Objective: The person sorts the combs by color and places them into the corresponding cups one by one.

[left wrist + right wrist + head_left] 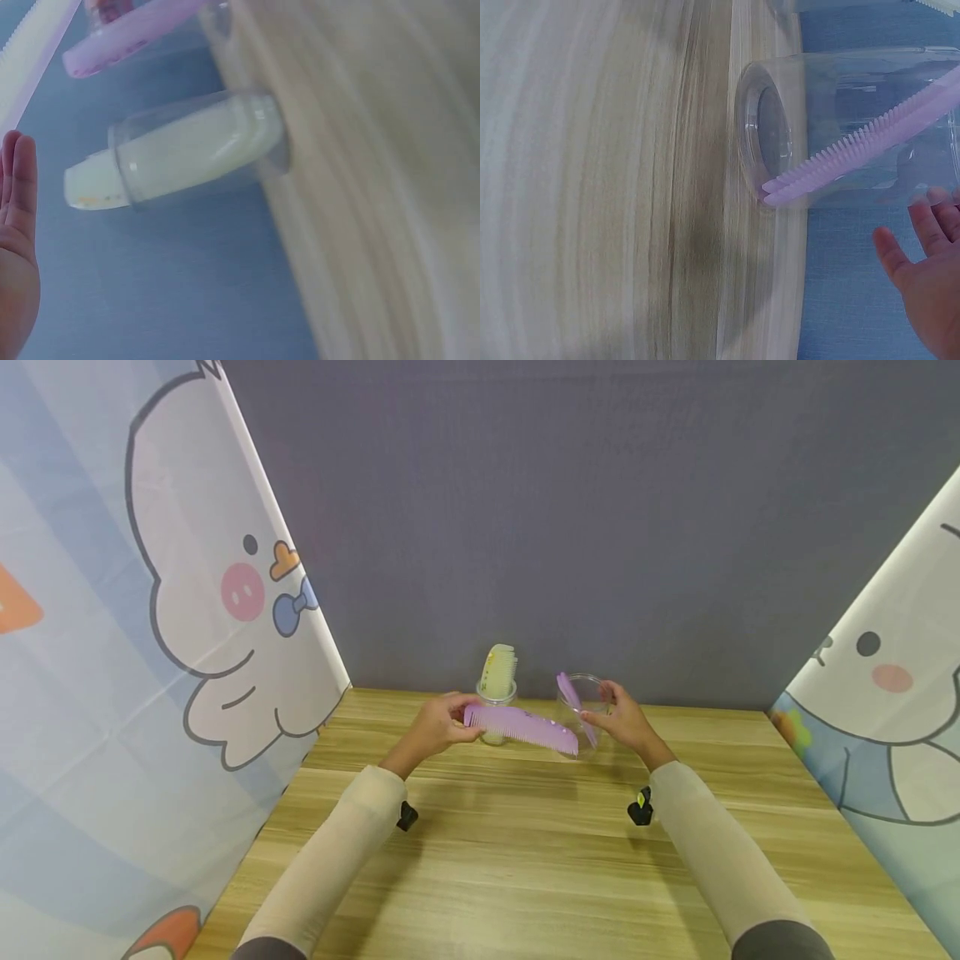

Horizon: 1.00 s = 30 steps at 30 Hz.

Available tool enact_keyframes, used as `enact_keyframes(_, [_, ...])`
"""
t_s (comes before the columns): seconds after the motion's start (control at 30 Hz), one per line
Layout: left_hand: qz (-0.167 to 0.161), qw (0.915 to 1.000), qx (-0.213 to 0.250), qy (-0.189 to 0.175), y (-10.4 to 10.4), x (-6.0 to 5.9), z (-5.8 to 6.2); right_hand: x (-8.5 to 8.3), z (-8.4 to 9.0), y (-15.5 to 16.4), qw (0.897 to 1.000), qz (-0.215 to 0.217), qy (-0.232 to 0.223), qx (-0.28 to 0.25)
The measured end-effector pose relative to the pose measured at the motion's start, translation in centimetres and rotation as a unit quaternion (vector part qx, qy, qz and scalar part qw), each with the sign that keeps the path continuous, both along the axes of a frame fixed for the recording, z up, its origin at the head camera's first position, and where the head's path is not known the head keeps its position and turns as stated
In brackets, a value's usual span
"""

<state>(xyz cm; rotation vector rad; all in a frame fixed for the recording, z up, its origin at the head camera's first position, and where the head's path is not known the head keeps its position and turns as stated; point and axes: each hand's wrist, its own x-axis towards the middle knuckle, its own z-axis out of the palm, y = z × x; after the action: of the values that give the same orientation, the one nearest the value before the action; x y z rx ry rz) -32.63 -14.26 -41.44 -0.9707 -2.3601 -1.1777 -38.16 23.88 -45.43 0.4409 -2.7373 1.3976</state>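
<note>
My left hand [441, 725] pinches a purple comb [525, 728] by its left end, fingers above and thumb below. The comb's teeth face down, and it slants across the front of two clear jars. My right hand [624, 720] holds the upper right side of the wide clear jar [840, 82], with the fingertips near its rim. Inside that jar, purple combs [870, 142] lean diagonally, one end at the base. To its left, a narrower clear jar [217, 180] stands upright and holds pale yellow-green combs [498, 670] sticking out of its top.
Both jars stand toward the back of the wooden table [510, 860], close to a dark grey backdrop [585, 527]. Cartoon-printed cloths [202, 527] hang on both sides. A small black device [640, 807] sits at the right wrist.
</note>
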Motion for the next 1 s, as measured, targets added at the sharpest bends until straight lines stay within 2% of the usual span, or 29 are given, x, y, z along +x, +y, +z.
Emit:
enact_keyframes(0.2, [0.026,0.9988,0.041,0.004,1.3,-1.3,1.8,0.1,0.0,0.0,1.0,-0.003,-0.003,-0.012])
enact_keyframes(0.37, [0.064,0.9972,0.038,-0.001,2.6,-2.1,2.6,0.2,0.2,0.0,1.0,-0.004,-0.013,-0.008])
enact_keyframes(0.53, [0.089,0.9956,0.02,0.023,3.9,-2.9,3.2,0.5,0.5,0.0,1.0,0.0,-0.016,-0.006])
enact_keyframes(0.73, [0.096,0.9948,-0.006,0.035,5.1,-3.3,3.8,0.4,0.6,0.0,1.0,0.001,-0.018,0.003])
enact_keyframes(1.0, [0.102,0.9944,-0.021,0.019,6.6,-3.8,4.1,0.2,0.5,0.0,1.0,0.002,-0.01,0.008])
